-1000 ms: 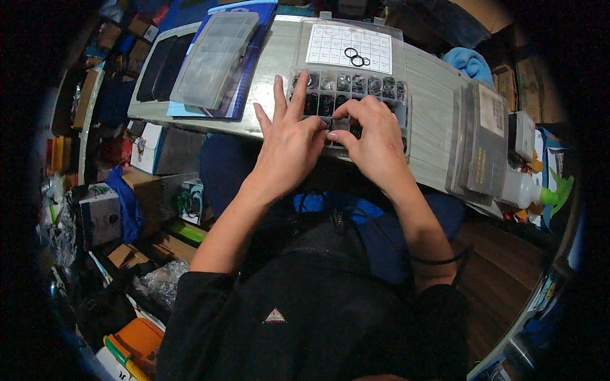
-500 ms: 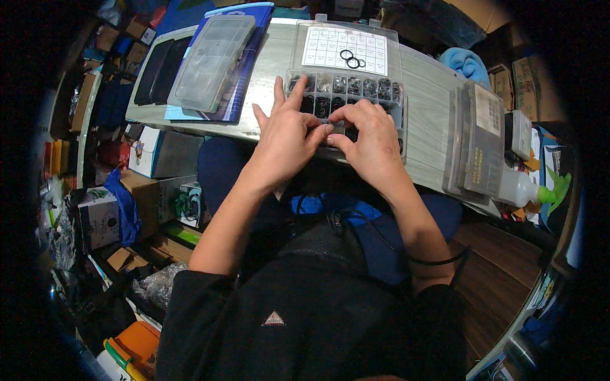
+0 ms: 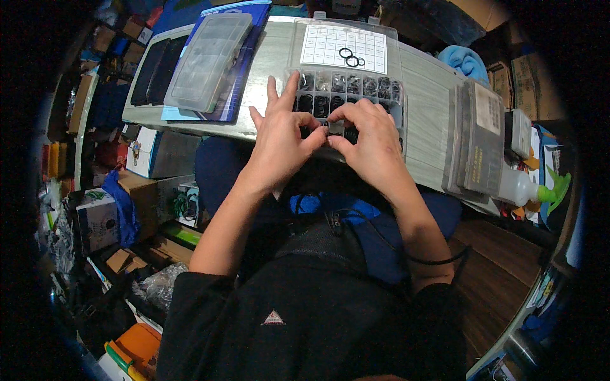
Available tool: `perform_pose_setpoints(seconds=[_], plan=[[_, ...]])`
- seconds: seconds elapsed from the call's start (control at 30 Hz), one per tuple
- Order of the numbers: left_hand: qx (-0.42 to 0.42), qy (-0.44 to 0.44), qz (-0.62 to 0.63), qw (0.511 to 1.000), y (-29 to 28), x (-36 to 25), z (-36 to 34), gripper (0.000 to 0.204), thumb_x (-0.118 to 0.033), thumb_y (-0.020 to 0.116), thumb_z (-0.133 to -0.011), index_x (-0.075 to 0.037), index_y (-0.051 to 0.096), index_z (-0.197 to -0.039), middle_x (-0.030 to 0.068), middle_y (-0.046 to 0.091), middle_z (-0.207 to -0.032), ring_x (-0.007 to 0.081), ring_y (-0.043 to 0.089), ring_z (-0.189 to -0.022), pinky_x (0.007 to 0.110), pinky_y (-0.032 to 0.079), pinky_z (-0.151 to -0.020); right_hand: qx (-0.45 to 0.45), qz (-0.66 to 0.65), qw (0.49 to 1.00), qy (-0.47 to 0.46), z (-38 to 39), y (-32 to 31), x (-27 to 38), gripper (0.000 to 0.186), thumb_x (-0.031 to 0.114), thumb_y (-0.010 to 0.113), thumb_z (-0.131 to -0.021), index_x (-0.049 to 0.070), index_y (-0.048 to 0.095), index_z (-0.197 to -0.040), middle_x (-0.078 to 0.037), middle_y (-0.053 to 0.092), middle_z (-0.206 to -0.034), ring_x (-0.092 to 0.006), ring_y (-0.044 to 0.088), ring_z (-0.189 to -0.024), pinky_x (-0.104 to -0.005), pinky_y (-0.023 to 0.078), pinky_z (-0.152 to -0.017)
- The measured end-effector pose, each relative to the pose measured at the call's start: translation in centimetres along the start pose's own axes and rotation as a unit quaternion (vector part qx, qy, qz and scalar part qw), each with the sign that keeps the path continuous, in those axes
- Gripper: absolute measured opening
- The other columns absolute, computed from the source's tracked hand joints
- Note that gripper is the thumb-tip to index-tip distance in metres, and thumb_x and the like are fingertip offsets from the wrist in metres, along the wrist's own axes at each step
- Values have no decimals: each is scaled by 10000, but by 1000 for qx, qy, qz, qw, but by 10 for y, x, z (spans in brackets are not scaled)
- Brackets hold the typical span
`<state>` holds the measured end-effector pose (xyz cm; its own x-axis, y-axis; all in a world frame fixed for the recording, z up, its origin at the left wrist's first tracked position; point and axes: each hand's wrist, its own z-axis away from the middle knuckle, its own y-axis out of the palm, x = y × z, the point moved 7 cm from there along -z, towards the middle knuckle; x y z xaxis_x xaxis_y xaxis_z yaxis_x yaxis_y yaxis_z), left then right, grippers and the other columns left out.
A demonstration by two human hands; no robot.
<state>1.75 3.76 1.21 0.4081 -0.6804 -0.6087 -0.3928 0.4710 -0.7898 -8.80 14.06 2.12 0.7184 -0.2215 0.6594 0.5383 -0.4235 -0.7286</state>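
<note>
My left hand (image 3: 284,135) is over the front left of a clear compartment box (image 3: 404,114). Its thumb and forefinger pinch together on something small and dark, too hidden to name, while the other fingers spread upward. Close beside it, my right hand (image 3: 368,130) hovers over the front compartments. Its forefinger and thumb curve toward the left fingertips with a gap between them; the other fingers are bent. Black rubber rings (image 3: 337,103) fill many compartments. On the raised lid (image 3: 392,44) lies a white chart (image 3: 318,47) with a few loose black O-rings (image 3: 351,61) on it.
Left on the table (image 3: 257,82) are an empty clear plastic case (image 3: 206,70), a blue folder (image 3: 232,108) and black flat cases (image 3: 159,70). At the right edge stand closed assortment cases (image 3: 480,140), a spray bottle (image 3: 518,187) and a blue cloth (image 3: 462,62). Cardboard boxes (image 3: 136,193) crowd the left.
Both hands stay over the box. The left fingertips have drawn back slightly to the left, and the space between the two hands' tips is a little wider.
</note>
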Motion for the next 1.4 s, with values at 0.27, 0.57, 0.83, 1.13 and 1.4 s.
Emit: perform_pose_setpoints(seconds=[0.27, 0.57, 0.83, 1.13, 1.4], plan=[[-47, 37, -34, 998, -1, -5, 1, 173, -216, 738, -755, -50, 766, -793, 256, 275, -1593, 537, 114, -1480, 827, 83, -1029, 2, -3, 1000, 2, -2, -1, 0, 315, 110, 818, -698, 108, 681, -982, -84, 596, -905, -300, 573, -922, -429, 440, -831], [-42, 23, 114, 992, -31, 4, -9, 200, -233, 707, -835, -34, 721, -842, 213, 404, -1533, 445, 378, -1398, 628, 281, -1089, -9, -7, 1000, -15, 0, -4, 2, 294, 120, 813, -713, 101, 686, -978, -91, 594, -900, -304, 572, -920, -421, 437, -830], [53, -26, 449, 892, -29, 21, -52, 255, -232, 543, -1019, 8, 628, -1025, 57, 684, -949, 128, 648, -857, 234, 482, -778, -34, 10, 999, -18, 0, -20, 13, 170, 112, 769, -769, 96, 731, -933, -74, 584, -896, -279, 568, -886, -405, 433, -788], [167, -80, 535, 825, 3, 20, -58, 204, -212, 579, -1007, -14, 630, -1017, 69, 682, -936, 96, 652, -836, 223, 497, -750, -125, -90, 987, 51, 8, -25, 37, 289, 119, 776, -809, 39, 652, -1058, -94, 608, -1028, -239, 610, -936, -353, 480, -761], [-41, 263, 57, 962, -36, -51, -61, 143, -101, 713, -844, -59, 696, -979, 66, 640, -1080, 247, 596, -998, 357, 448, -863, -20, -744, 632, 215, -26, -12, -18, 505, 334, 361, -1090, -77, 478, -1357, -188, 570, -1326, -252, 575, -1187, -397, 453, -1044]])
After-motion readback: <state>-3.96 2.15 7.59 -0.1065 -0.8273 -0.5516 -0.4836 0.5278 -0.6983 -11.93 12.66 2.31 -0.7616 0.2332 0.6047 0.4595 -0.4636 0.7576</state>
